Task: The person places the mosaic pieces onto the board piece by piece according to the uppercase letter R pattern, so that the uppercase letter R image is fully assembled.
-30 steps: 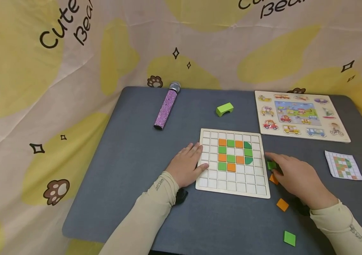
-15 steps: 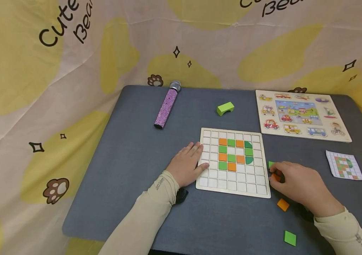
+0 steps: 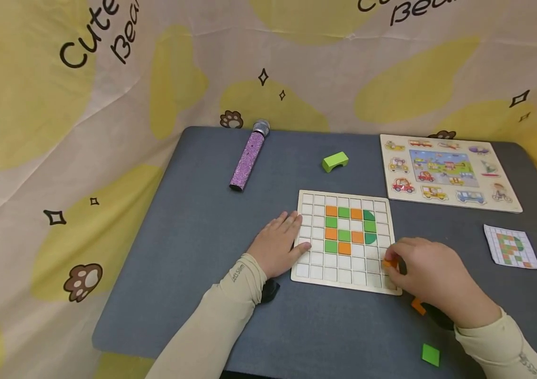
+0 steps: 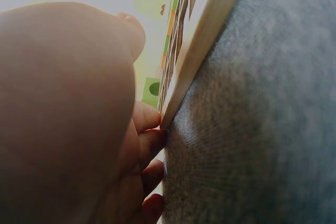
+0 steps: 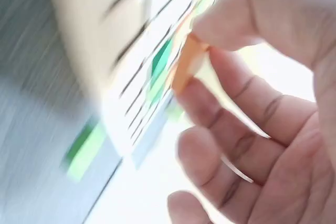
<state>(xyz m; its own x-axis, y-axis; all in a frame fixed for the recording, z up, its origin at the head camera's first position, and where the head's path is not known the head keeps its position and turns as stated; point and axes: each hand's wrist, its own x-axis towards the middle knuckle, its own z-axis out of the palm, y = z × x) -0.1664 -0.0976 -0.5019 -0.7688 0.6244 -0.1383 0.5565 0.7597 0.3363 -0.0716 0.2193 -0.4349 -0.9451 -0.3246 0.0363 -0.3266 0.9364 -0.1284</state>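
My left hand [image 3: 275, 245] rests flat with its fingers along the left edge of a wooden grid board [image 3: 325, 271]. Orange and green square tiles, plus dark green rounded ones, sit in the board's cells in a P-like pattern. My right hand [image 3: 431, 273] pinches an orange tile [image 5: 187, 64] between thumb and fingertips, over the board's right edge. Below that hand lies another orange tile [image 3: 418, 306], partly covered by it. A green tile [image 3: 431, 355] lies nearer the table's front. In the right wrist view a blurred green tile [image 5: 85, 150] shows beside the board.
A pattern card [image 3: 512, 247] lies to the right of the right hand. Behind it is a wooden vehicle puzzle [image 3: 500, 171]. A green arch block [image 3: 335, 161] and a glittery purple microphone [image 3: 247, 158] lie toward the back of the dark table [image 3: 192, 231].
My right hand has moved from the green tile to an orange one beside the board, picked it up and carried it left over the board's edge. My left hand has stayed put.
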